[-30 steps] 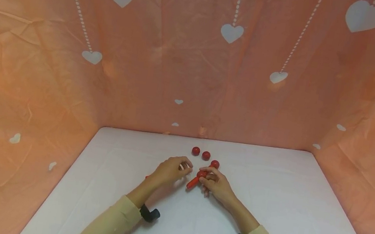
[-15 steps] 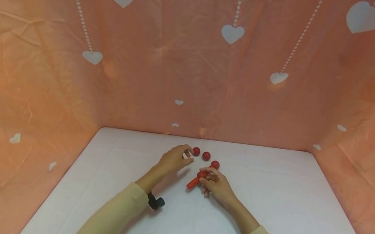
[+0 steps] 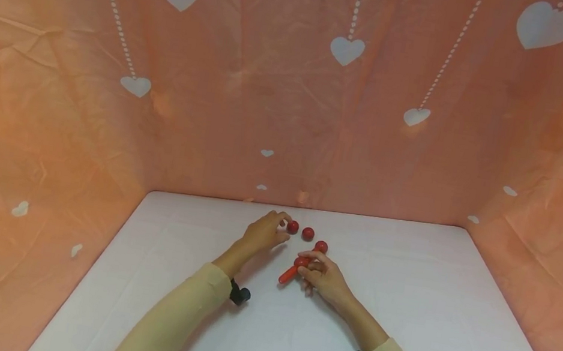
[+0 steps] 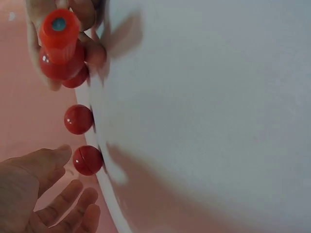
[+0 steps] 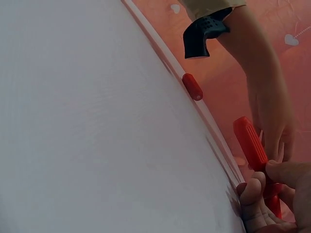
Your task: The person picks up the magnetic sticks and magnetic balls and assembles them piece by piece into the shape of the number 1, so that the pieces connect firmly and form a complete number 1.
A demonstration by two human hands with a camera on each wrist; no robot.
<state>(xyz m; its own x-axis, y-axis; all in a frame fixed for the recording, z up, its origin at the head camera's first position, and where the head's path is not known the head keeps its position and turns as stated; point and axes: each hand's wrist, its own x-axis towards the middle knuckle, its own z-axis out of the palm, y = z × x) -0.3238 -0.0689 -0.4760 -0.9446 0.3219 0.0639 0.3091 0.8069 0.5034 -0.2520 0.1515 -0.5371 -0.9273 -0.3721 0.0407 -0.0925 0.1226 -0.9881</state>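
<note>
My right hand [image 3: 327,280] holds a red toy with a ridged handle [image 5: 250,144] and a round ball [image 4: 62,62] at the handle's base. The handle slants toward the near left; my fingers cover part of the toy. Another red ball [image 3: 322,246] shows just beyond those fingers. At the far side of the table, my left hand [image 3: 263,232] reaches to a red ball [image 3: 292,227], its fingertips right at the ball's left side. In the left wrist view the thumb and fingers are spread apart beside this seamed ball [image 4: 87,160]. A second loose ball [image 3: 308,234] sits to its right.
A short red rounded cylinder [image 5: 193,87] lies on the white table [image 3: 402,315], hidden in the head view behind my left arm. Orange sheeting [image 3: 248,104] with white hearts rises at the back and both sides.
My left hand has moved away from beside the right hand, forward to the far ball. The right hand keeps its hold on the red toy with hardly any movement.
</note>
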